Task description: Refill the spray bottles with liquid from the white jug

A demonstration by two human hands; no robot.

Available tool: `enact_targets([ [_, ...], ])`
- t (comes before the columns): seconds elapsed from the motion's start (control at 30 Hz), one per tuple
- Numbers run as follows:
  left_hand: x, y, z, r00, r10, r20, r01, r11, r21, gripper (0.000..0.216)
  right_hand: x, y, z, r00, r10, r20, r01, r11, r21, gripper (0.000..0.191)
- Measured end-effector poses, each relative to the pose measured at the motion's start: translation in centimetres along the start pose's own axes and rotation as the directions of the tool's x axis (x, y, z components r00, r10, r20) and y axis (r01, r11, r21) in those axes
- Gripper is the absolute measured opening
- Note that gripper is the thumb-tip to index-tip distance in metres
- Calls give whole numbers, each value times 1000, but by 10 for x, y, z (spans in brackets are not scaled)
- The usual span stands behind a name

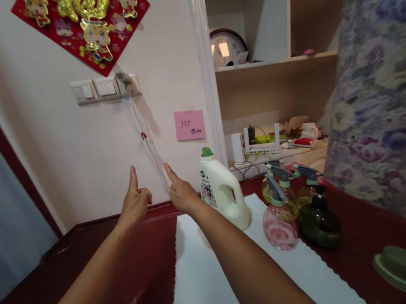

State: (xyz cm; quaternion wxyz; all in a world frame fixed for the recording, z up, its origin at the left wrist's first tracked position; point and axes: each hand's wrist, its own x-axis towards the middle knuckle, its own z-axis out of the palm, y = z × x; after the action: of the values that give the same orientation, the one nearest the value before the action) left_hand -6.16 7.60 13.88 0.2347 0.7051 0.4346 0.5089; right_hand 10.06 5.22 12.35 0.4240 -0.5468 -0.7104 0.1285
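Note:
My left hand (136, 199) is raised in front of the white wall, index finger stretched upward and the other fingers partly curled, with nothing in it. To its right, my right hand (181, 194) holds nothing either; its index finger extends toward the upper left, close to the white cable (154, 155) on the wall. Whether that fingertip touches the cable I cannot tell. Just right of this hand stands a pale green detergent jug (234, 210) with a green cap. My right forearm passes over a white sheet (200, 281) with zigzag edges.
Beside the jug are a pink spray bottle (280, 230), several other spray bottles and a dark green pump bottle (318, 224). A green lid-like object (401, 268) lies on the dark red table (151, 273). A pink note (189, 125) and switches (105, 88) are on the wall; a router (261, 149) sits behind.

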Motion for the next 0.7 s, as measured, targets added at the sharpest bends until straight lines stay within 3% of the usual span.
enact_targets([
  [0.17,-2,-2,-1,1000,-23,0,23,1000,10,102,-2,-3,-2,1000,17,25,-17,1000,6,54],
  [0.33,-14,-4,1,992,-79,100,87,994,-72,113,-23,-5,-4,997,-4,73,3,1000,20,45],
  [0.43,-32,0,4,978,-140,155,161,978,-133,122,-60,-5,-12,984,-49,169,45,999,30,44],
  [0.53,-57,2,4,976,-167,138,188,969,-158,114,-114,-1,-29,966,-54,253,46,998,36,42],
  [0.63,-83,-4,-1,968,-210,134,231,958,-168,108,-175,13,-57,982,16,190,-26,998,49,36],
  [0.7,-101,-10,-5,956,-252,151,276,946,-168,105,-210,28,-78,991,112,68,-115,992,43,35],
])
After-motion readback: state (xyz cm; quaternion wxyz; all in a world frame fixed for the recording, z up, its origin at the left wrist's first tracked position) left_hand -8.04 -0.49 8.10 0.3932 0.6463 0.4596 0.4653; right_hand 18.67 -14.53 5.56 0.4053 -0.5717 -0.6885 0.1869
